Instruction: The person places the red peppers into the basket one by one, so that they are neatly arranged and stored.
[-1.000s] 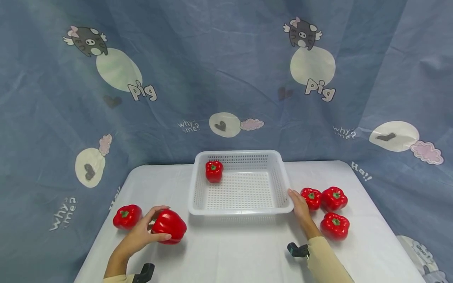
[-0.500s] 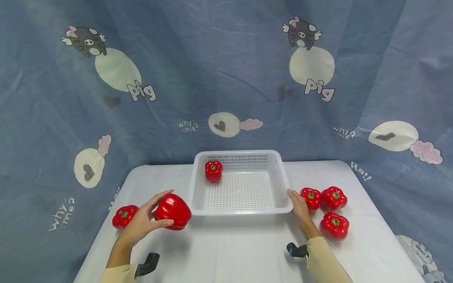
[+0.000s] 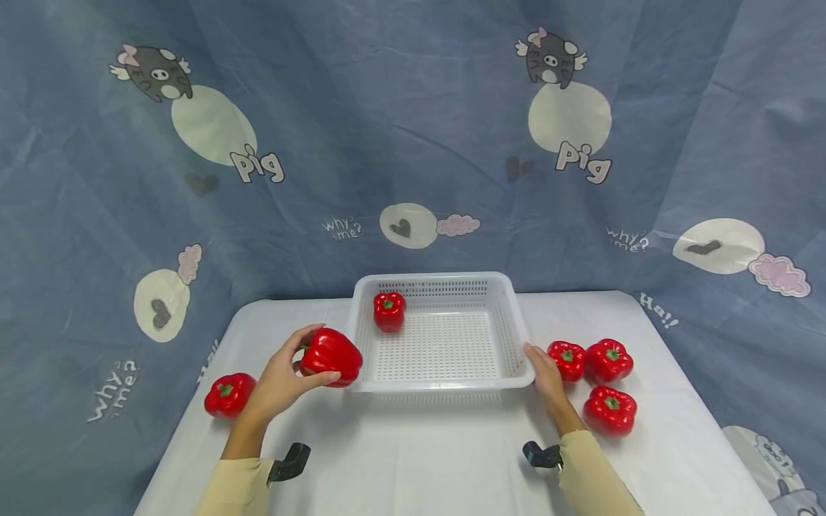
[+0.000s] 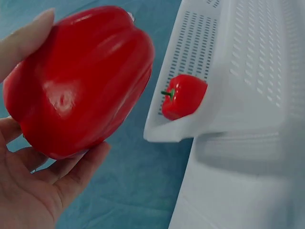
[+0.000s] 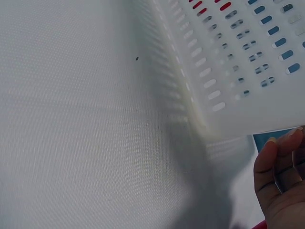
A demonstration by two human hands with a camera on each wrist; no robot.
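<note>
My left hand (image 3: pixel 282 378) grips a red bell pepper (image 3: pixel 332 357) between thumb and fingers, held up at the left edge of the white basket (image 3: pixel 434 385). The left wrist view shows that pepper (image 4: pixel 81 81) large, the fingers beneath it and the thumb on top. Another pepper (image 3: pixel 389 312) sits in the basket's back left corner. My right hand (image 3: pixel 547 373) touches the basket's right side near the front corner; in the right wrist view its fingers (image 5: pixel 268 164) are bent beside the basket corner (image 5: pixel 224 129), and their exact contact is hard to tell.
One red pepper (image 3: pixel 229 395) lies on the white table (image 3: pixel 413 459) left of my left hand. Three more, a small one (image 3: pixel 567 360), one behind (image 3: pixel 609 361) and one in front (image 3: pixel 610 411), lie right of my right hand. A blue printed cloth (image 3: pixel 452 129) hangs behind.
My left hand has moved up and right with its pepper, from over the table's left part to the basket's left edge. The right hand and the basket have stayed in place.
</note>
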